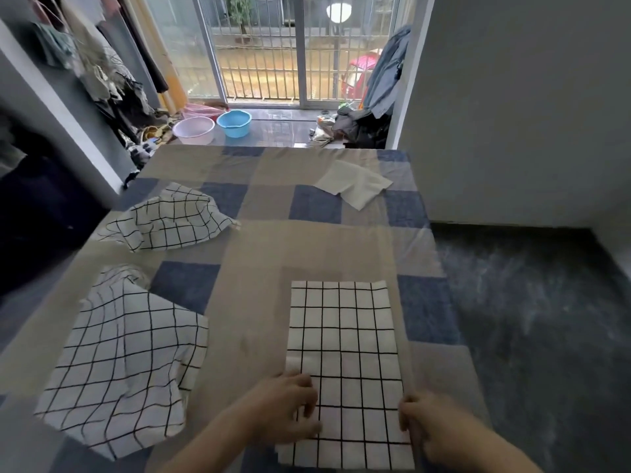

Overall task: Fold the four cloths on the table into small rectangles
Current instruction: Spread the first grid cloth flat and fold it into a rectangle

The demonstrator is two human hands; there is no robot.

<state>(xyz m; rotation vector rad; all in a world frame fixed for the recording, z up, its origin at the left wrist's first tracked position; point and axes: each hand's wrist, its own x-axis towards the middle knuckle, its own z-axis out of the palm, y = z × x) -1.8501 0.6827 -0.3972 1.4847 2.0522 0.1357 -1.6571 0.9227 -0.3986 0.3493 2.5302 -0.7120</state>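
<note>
One head camera, looking forward and down along the table (307, 240) from its near edge, hands close at the frame's bottom, glass doors (300, 49) well beyond the far edge.

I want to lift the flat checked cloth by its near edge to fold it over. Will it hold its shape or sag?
Probably it sags: the checked cloth looks thin, and the crumpled cloth beside it drapes in soft folds. It seems light. It may slide on the smooth tablecloth, so gripping both near corners should help.
</note>
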